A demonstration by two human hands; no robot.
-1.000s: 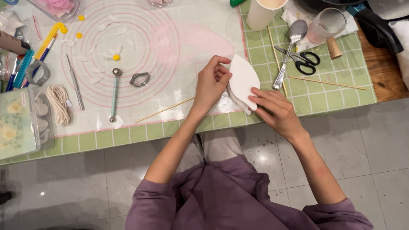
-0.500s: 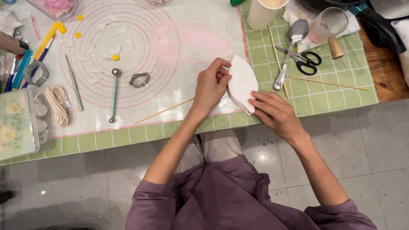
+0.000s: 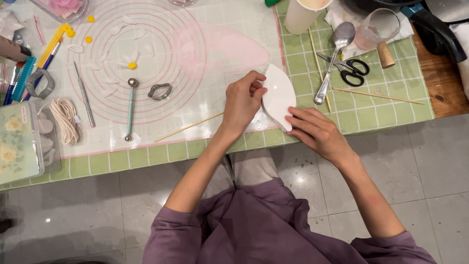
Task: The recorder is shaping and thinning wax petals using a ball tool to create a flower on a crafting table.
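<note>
A white leaf-shaped dish lies at the near edge of the table, on the border of the clear work mat. My left hand curls over the dish's left rim, fingertips pinched inside it; whatever they pinch is hidden. My right hand rests at the dish's lower right tip, fingers touching its edge and steadying it. A thin wooden skewer lies on the mat just left of my left hand.
On the mat are a ball tool, a metal cutter, a needle tool and small white petals. Scissors, a spoon, a cup, a glass and a cork stand right. A plastic box and string are left.
Both hands and the dish have stayed in nearly the same place; my left fingers have shifted slightly over the dish's rim.
</note>
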